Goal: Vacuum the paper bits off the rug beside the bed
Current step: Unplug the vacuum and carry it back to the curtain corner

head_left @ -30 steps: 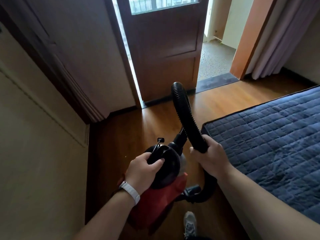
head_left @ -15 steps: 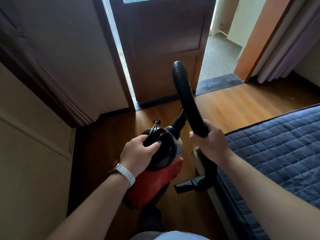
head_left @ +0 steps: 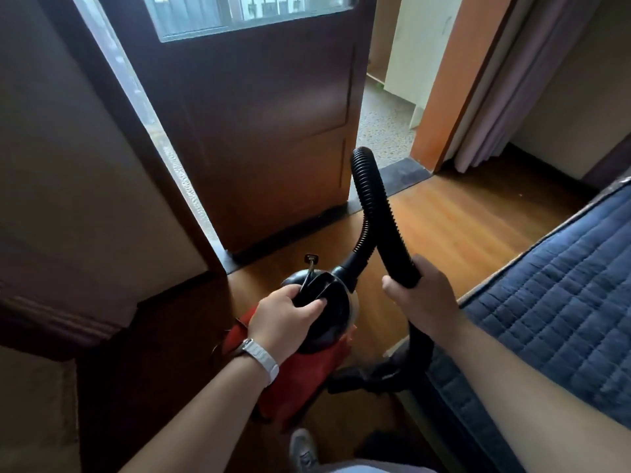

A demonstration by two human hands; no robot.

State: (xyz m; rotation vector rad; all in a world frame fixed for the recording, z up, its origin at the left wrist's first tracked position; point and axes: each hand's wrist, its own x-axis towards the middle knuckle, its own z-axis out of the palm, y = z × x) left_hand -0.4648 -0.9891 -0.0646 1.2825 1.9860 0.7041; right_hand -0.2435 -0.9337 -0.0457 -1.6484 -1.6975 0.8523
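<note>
At the lower centre of the frame, the left hand [head_left: 286, 315] grips the black handle on top of the vacuum cleaner [head_left: 329, 322], its fingers [head_left: 312, 307] curled round the handle. A white watch [head_left: 261, 358] sits on that wrist. The vacuum has a black domed top and a red lower part that hangs beneath the hand; whether it touches the wooden floor [head_left: 461, 213] cannot be told.

A black ribbed hose [head_left: 370, 192] leaves the front of the dome, climbs to an arch at the middle of the frame and bends back down to the right. The right hand [head_left: 423, 302], right of centre, is clenched round the hose on its downward run. Below that hand the hose drops to a dark nozzle [head_left: 368, 373] at lower centre, close to the near edge of the bed [head_left: 546, 302].

The bed fills the right and lower right of the frame under a dark blue quilted cover. A brown door [head_left: 259, 131] with a glass pane stands open at upper centre, with a curtain [head_left: 505, 80] at upper right. A pale shoe [head_left: 303, 450] shows at the bottom edge, below the vacuum.
</note>
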